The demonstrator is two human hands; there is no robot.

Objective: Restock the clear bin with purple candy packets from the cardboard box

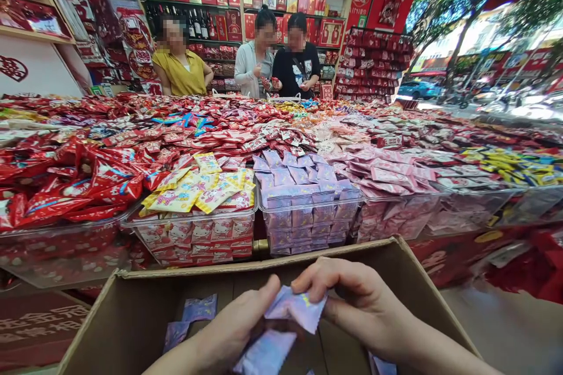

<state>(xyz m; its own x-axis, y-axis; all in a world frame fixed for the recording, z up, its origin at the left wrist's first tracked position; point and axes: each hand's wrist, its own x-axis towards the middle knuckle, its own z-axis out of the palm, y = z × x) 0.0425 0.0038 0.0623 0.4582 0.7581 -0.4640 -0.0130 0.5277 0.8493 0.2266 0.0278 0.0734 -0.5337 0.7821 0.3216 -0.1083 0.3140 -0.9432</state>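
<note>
Over an open cardboard box (145, 304), my right hand (356, 299) pinches a small purple candy packet (303, 307) between thumb and fingers. My left hand (233, 316) is closed around more of the same packets; one purple packet (266, 354) sticks out below its fingers, which are mostly hidden. The pinched packet also touches the left thumb. Inside the box, loose purple packets (200, 307) lie at the left, and another packet (382, 365) shows under my right wrist. Just beyond the box stands a clear bin (308, 206) of matching purple packets, stacked in rows with loose ones on top.
Left of the purple bin are yellow Hello Kitty packets (189, 187) and red packets (88, 181); pink packets (387, 167) fill the bin at right. Many more sweets spread behind. Three people stand at the far side before shelves (189, 6) of red boxes and bottles.
</note>
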